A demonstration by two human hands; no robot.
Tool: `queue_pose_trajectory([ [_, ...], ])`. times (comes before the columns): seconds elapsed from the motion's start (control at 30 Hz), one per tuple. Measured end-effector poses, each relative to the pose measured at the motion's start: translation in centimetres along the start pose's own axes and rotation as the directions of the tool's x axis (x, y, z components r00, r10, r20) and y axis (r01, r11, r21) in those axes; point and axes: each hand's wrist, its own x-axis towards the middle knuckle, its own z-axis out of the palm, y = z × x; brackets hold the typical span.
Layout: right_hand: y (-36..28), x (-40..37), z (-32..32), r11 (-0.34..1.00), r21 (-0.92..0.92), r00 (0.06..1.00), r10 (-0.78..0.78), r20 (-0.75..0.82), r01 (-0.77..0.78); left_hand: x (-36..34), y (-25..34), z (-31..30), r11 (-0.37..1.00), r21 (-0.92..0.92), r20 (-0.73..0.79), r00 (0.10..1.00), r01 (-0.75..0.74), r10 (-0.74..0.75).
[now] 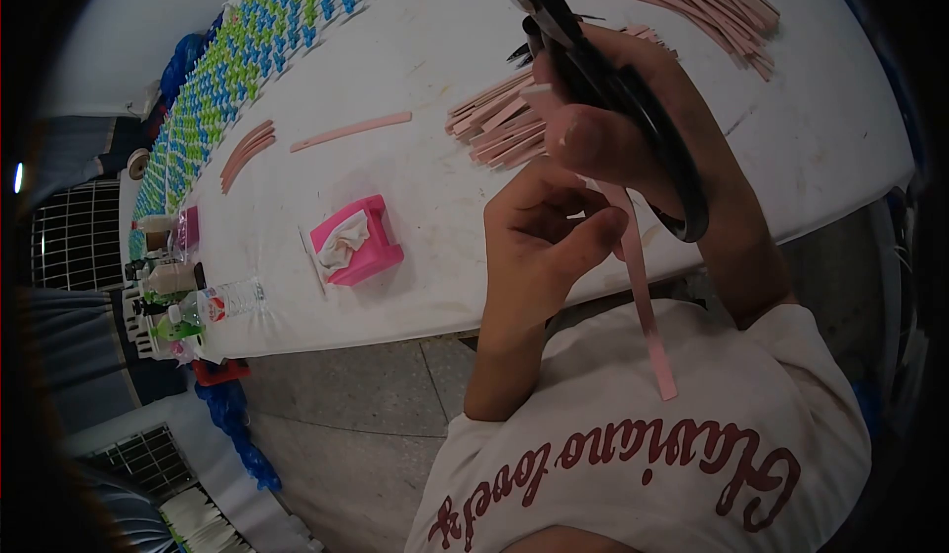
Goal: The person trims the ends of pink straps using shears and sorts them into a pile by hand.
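My right hand (633,108) is closed around black-handled scissors (583,54), whose blades point up and away at the top of the view. Just below it, my left hand (554,242) pinches a pink strip (647,321) between thumb and fingers. The strip's long end hangs down in front of the shirt, and a short piece shows by my right thumb. Whether my right fingers also grip the strip cannot be made out. Behind the hands lies a pile of short pink strips (499,123) on the table.
Longer pink strips (712,4) lie at the top right of the white table (425,217). A single strip (351,131) and a small bundle (247,153) rest farther left. Nearby is a pink tissue box (366,247). Green and blue pieces (237,69) line the far edge; bottles (213,303) stand left.
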Motion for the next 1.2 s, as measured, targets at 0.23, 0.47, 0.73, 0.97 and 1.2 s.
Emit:
queue_pose_trajectory([
  [0.23, -0.1, -0.2, 0.1, 0.984, 0.175, 0.996, 0.056, -0.075, -0.042, 0.1, -0.2, 0.1, 0.998, -0.030, 0.048, 0.998, -0.047, 0.049],
  [0.47, -0.8, -0.1, -0.4, 0.957, 0.217, 0.981, 0.186, 0.061, -0.195, 0.1, -0.3, -0.1, 0.998, -0.060, 0.061, 0.998, -0.018, 0.022],
  [0.73, 0.2, -0.8, -0.1, 0.943, 0.247, 0.975, 0.220, 0.037, -0.222, 0.0, -0.3, -0.2, 0.998, -0.065, 0.028, 0.999, -0.027, 0.029],
  [0.97, 1.7, -1.7, 0.7, 0.930, 0.314, 0.981, 0.187, 0.043, -0.191, 0.1, 0.6, -0.4, 0.986, -0.126, 0.005, 0.994, -0.107, 0.109],
  [1.2, 2.1, -2.7, 0.8, 0.856, 0.421, 0.953, 0.256, 0.160, -0.301, -0.1, 0.2, -0.4, 0.978, 0.061, -0.075, 0.976, -0.201, 0.205],
])
